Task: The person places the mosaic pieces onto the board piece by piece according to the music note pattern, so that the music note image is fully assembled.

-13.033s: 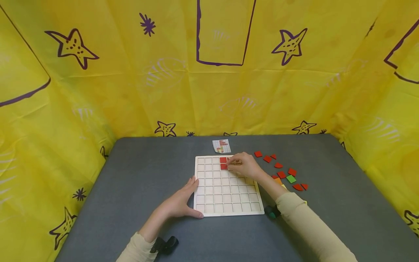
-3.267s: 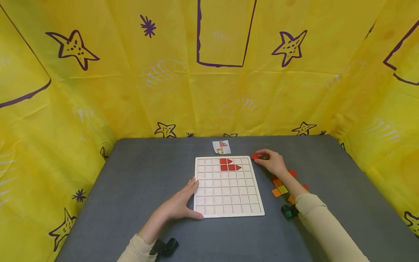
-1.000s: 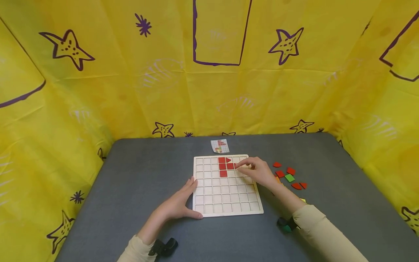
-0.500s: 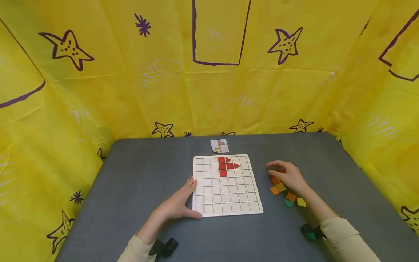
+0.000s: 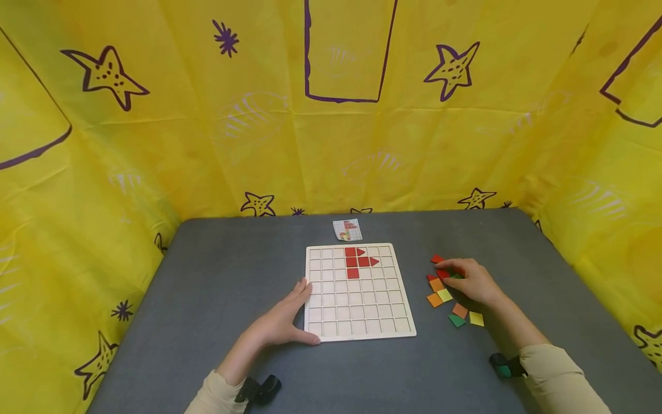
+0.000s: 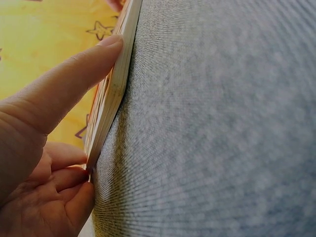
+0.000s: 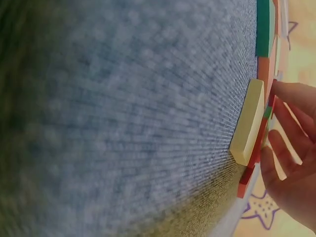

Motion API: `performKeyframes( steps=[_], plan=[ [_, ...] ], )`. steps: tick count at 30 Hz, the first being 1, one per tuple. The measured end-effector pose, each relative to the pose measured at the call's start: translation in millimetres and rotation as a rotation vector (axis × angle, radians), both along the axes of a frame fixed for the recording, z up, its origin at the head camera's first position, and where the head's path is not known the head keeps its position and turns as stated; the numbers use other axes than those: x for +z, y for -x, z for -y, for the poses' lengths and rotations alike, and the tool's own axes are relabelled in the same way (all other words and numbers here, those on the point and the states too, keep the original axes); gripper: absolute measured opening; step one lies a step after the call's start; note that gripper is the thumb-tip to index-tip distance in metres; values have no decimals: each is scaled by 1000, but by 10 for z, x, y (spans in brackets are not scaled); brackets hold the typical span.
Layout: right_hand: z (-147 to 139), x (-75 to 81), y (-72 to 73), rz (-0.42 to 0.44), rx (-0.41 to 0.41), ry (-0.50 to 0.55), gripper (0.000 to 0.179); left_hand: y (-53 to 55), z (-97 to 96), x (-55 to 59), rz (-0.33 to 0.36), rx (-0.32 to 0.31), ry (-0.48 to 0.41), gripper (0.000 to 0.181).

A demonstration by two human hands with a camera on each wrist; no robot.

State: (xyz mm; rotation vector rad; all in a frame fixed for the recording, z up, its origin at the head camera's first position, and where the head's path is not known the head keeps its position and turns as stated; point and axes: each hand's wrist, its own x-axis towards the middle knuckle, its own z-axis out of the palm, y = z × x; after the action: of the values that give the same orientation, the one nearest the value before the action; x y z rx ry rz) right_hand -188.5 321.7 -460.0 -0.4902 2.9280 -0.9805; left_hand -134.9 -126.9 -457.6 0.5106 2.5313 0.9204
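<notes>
A pale square grid board (image 5: 357, 310) lies on the grey table with red square and pointed tiles (image 5: 358, 261) set in its upper cells. My left hand (image 5: 281, 319) steadies its left side, fingers stretched along the edge and thumb at the near corner. In the left wrist view, the thumb (image 6: 74, 79) presses the board's rim (image 6: 116, 81). Right of the board, my right hand (image 5: 476, 282) bends thumb and index finger about a red square tile (image 5: 443, 274) in the loose pile. The right wrist view shows a fingertip at a red tile's edge, partly hidden.
Around the right hand lie orange (image 5: 434, 300), yellow (image 5: 476, 319) and green tiles (image 5: 457, 321), plus a red one (image 5: 437, 259) behind. A small pattern card (image 5: 347, 230) lies beyond the board. Yellow printed cloth (image 5: 331, 155) hangs behind the table.
The right hand has left the board, where a red pointed tile now sits in the second row, and moved right to the loose tiles. The left hand stays in place.
</notes>
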Motion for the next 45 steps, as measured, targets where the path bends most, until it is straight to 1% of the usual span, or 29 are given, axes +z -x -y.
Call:
performKeyframes(
  steps=[6,11,14,18,21,23,25,28,31,35,39,45],
  plan=[
    [-28,-2,12,-10,-31,-33,31,-1,-3,1,-4,1,-2,116],
    [-20,14,6,-11,-83,-63,30,-4,2,5,4,9,-3,116],
    [16,20,-1,1,-120,-49,31,-1,7,0,2,4,-3,116],
    [123,31,-15,48,-169,17,36,0,9,-5,-1,-2,-6,116],
    [236,43,-29,110,-195,116,38,1,8,-9,-1,-2,-7,116],
    [316,53,-35,157,-201,195,40,-3,6,-4,-4,-4,-9,116],
    [403,61,-34,188,-204,253,42,-8,6,2,-6,-5,-11,116],
    [552,71,-16,195,-187,297,42,-15,5,11,-11,-8,-16,116],
    [718,64,16,179,-166,306,38,-13,6,8,-4,-3,-9,116],
    [931,36,71,186,-134,301,33,-12,7,2,6,4,2,116],
    [1122,7,123,177,-78,248,28,-10,11,3,3,0,-2,116],
    [1337,-49,221,125,-11,150,19,-14,8,16,-2,-2,-13,116]
  ],
)
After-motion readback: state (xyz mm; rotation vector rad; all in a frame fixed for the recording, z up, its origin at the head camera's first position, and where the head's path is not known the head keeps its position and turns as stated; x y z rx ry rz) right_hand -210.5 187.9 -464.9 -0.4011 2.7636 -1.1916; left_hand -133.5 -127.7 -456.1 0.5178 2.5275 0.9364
